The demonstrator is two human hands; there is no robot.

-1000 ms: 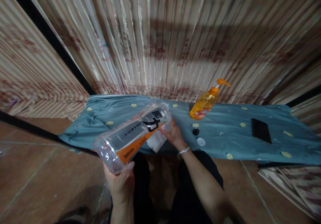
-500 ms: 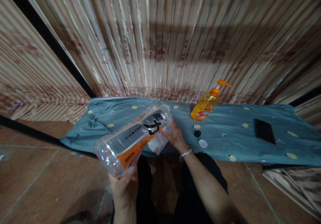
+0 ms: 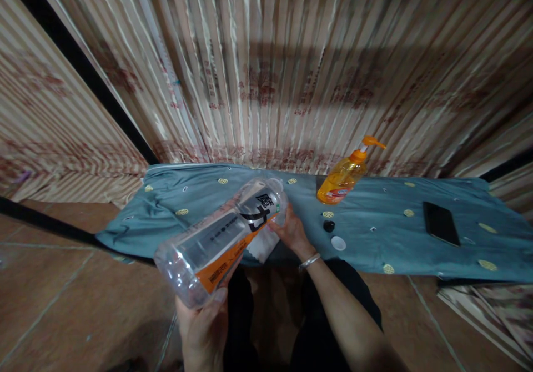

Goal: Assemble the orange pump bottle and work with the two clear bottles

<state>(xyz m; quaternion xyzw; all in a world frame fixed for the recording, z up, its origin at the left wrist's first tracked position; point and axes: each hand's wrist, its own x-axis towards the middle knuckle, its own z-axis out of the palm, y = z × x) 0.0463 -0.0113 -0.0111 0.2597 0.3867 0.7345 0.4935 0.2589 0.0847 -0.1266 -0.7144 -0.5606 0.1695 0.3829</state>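
Holding the clear bottle (image 3: 222, 241) at both ends, fingers (image 3: 288, 214) half-curled.

Bottle (image 3: 222, 240) left, pump dispenser (image 3: 340, 182) centre-right, phone (image 3: 441, 224) farther right, curtain (image 3: 275, 66) behind

Left hand (image 3: 202, 319) and right hand (image 3: 293, 230) hold bottle (image 3: 220, 241) over near edge of table (image 3: 375, 208); pump bottle (image 3: 341, 182) by far edge; phone (image 3: 441, 224) toward right edge.

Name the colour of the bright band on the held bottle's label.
The band is orange, with dark print on it; it shows best in the head view.
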